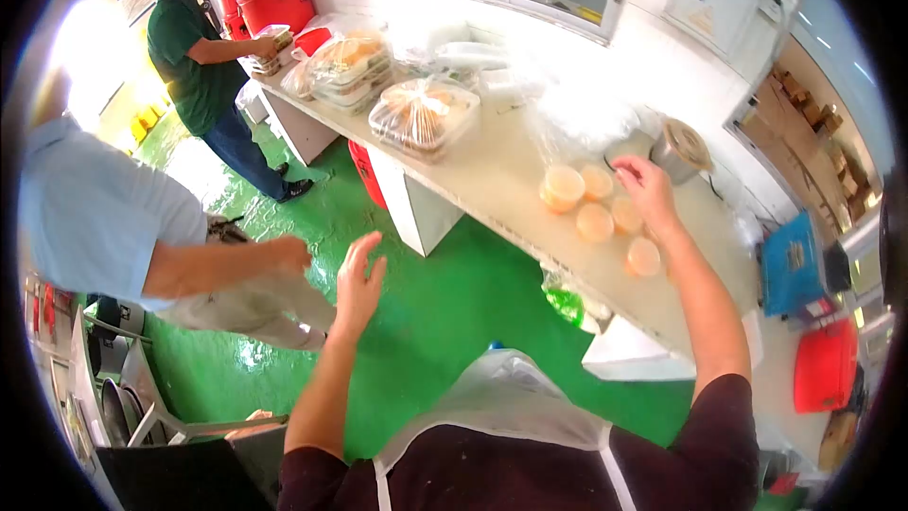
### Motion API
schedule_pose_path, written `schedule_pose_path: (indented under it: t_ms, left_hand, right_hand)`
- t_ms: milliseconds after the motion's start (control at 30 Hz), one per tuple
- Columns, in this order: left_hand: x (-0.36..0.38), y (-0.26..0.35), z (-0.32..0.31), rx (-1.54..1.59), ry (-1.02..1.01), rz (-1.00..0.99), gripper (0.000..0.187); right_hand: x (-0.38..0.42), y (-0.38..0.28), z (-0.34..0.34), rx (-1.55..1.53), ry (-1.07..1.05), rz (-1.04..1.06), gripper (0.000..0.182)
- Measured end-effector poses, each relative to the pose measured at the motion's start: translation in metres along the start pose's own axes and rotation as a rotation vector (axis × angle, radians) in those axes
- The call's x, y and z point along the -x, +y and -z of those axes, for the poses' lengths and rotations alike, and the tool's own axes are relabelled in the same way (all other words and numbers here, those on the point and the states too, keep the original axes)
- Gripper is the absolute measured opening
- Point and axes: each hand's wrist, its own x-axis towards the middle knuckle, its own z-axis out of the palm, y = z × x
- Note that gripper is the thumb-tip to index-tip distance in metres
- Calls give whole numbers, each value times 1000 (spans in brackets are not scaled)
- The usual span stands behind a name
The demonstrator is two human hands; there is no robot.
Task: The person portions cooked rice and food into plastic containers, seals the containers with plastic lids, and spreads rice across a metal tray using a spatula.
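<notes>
My right hand [645,191] reaches over the counter, its fingers drawn together beside a thin dark curved piece; whether they hold it I cannot make out. Just below and left of that hand stand several small clear cups [595,223] with orange contents, one pair seemingly stacked. A metal pot [681,151] with a tan top sits close on the hand's right. Over the green floor, away from the counter, my left hand [359,286] is raised with fingers apart and nothing in it. A clear plastic apron covers my front.
Bagged food containers [423,118] and clear plastic wrap [582,118] lie along the counter [511,199]. One person in light blue [113,208] stands close on my left; another in dark green [189,66] handles containers near red bins [276,2]. A blue box [793,265] is at right.
</notes>
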Motion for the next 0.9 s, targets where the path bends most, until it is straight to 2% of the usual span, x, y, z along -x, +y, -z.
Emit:
schedule_pose_path:
  t_ms: [33, 100, 167, 300, 333, 433, 600, 700, 733, 900]
  left_hand:
    - [-42, -5, -10, -15, 14, -72, 31]
    - [-111, -11, -26, 57, 28, -75, 34]
    - [-172, -12, -36, 34, 11, -63, 35]
    - [-285, -34, -47, -52, -50, -84, 37]
    - [-310, -42, -48, -51, -83, -39, 39]
    - [-392, -88, -64, -62, -126, -58, 41]
    - [-526, -184, -119, -158, -289, -187, 57]
    - [-590, -243, -169, -174, -325, -151, 62]
    - [-603, -255, -182, -175, -392, -74, 66]
    - [-632, -299, -236, -151, -318, -92, 75]
  right_hand:
    - [-35, -7, -12, 11, -12, 91, 13]
    - [-100, -21, -40, 85, -47, 144, 13]
    - [-167, -14, -83, 10, -65, 200, 13]
    - [-284, -5, -177, 42, -74, 228, 13]
    - [-309, -7, -198, 53, -90, 229, 14]
    - [-385, -3, -270, 121, -137, 220, 14]
    - [-495, 21, -395, 280, -160, 173, 11]
    - [-545, 41, -459, 300, -202, 230, 9]
    - [-556, 49, -474, 344, -207, 257, 9]
    - [-586, 67, -499, 489, -329, 356, 7]
